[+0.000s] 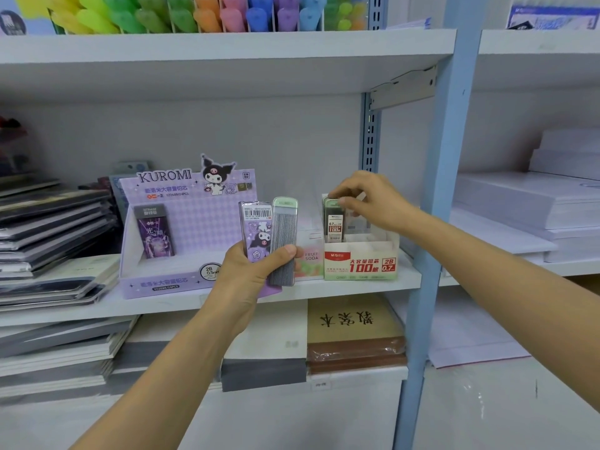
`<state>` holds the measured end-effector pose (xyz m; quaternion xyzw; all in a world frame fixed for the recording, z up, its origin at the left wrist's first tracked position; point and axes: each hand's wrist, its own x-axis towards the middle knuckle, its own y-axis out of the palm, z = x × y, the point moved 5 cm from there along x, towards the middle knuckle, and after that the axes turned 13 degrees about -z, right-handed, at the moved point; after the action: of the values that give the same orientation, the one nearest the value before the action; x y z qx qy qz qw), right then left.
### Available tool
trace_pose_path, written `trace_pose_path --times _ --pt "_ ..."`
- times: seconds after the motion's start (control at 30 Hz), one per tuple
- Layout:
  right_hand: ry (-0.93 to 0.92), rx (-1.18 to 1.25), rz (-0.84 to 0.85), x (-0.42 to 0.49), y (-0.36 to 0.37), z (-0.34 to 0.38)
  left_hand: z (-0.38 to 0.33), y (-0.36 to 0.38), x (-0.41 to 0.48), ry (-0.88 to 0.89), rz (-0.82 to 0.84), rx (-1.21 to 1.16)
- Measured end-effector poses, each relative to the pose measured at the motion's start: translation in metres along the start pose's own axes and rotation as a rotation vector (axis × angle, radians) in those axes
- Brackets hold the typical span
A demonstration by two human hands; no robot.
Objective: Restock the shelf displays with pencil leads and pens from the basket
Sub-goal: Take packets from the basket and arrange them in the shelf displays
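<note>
My left hand holds two upright pencil lead cases in front of the middle shelf: a purple Kuromi case and a green-capped clear case. My right hand pinches the top of another green-capped lead case standing in the back left slot of the white and green 0.7 lead display box. The purple Kuromi display box stands to the left with one dark case in it. The basket is out of view.
A pink Fruit Soda box sits between the two displays. Stacked notebooks fill the shelf's left side, paper stacks the right bay. Coloured pens line the shelf above. A blue upright post stands right of the green box.
</note>
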<state>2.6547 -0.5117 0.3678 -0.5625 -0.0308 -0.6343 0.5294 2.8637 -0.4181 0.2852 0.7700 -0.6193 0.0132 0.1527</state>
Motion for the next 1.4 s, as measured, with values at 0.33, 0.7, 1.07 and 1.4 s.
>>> trace_pose_path --times 0.33,0.7,1.07,1.4 --pt "0.012 -0.084 -0.02 -0.006 -0.005 0.008 0.001 0.0 -0.004 -0.018 -0.019 0.012" --pt "0.194 0.63 0.238 -0.042 0.001 0.073 -0.005 0.015 -0.017 0.001 0.114 -0.03" --pt "0.157 0.649 0.265 -0.06 -0.015 0.048 -0.012 -0.001 -0.015 -0.115 0.007 -0.237" --pt "0.22 0.645 0.14 -0.047 -0.03 0.037 -0.007 0.022 -0.026 -0.103 0.186 -0.063"
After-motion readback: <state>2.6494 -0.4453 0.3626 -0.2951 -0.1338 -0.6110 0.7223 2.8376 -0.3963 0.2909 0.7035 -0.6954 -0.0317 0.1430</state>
